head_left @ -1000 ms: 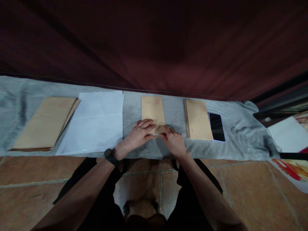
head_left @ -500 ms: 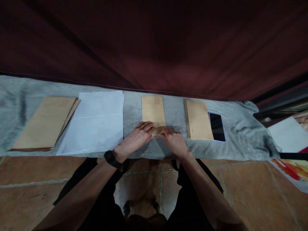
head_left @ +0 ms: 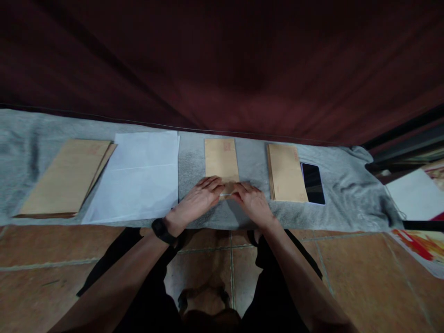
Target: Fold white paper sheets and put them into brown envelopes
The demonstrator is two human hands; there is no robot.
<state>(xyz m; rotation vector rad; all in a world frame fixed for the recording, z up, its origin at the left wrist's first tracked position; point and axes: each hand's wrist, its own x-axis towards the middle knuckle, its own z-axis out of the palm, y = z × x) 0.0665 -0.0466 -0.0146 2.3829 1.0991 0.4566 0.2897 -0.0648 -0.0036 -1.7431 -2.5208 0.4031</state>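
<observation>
A brown paper envelope (head_left: 221, 157) with small reddish print at its far corner lies lengthwise on the grey cloth in front of me. Both hands are at its near end, where a flap or folded edge shows between them. My left hand (head_left: 204, 193) has its fingers together, pressing the left side of that edge. From the other side, my right hand (head_left: 254, 203) grips the edge with bent fingers. A thin white strip shows at the fold between the fingertips. The thumbs are mostly hidden.
Left of the envelope lie white paper sheets (head_left: 138, 185) and a stack of larger brown envelopes (head_left: 67, 178). To the right are a stack of smaller brown envelopes (head_left: 287, 171) and a phone (head_left: 314, 182). A dark red cloth (head_left: 222, 69) hangs behind the grey cloth (head_left: 347, 185).
My left fingertips have shifted slightly inward along the near edge, and both hands stay on the envelope. The other things have not moved.
</observation>
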